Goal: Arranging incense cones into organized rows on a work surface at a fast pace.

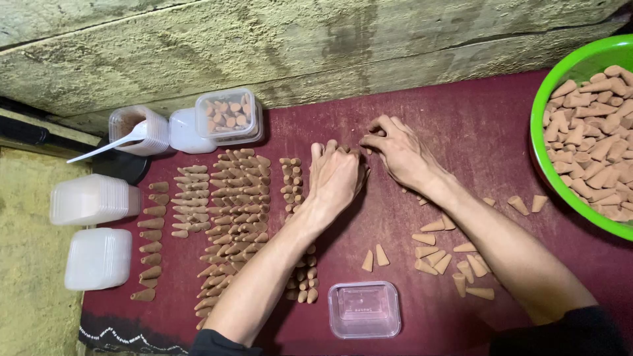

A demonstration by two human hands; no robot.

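Cones (241, 198) lengthwise sideways, in rows

Small tan cones (343, 149) clustered on dark red cloth (461, 118).

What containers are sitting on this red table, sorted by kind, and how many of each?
Green bowl heaped with cones: 1
Clear tub holding cones: 1
Clear tub, no cones inside: 1
Tub stack with a white spoon: 1
Stacks of white lids or tubs: 3
Total: 7

The loose cones are too many to count.
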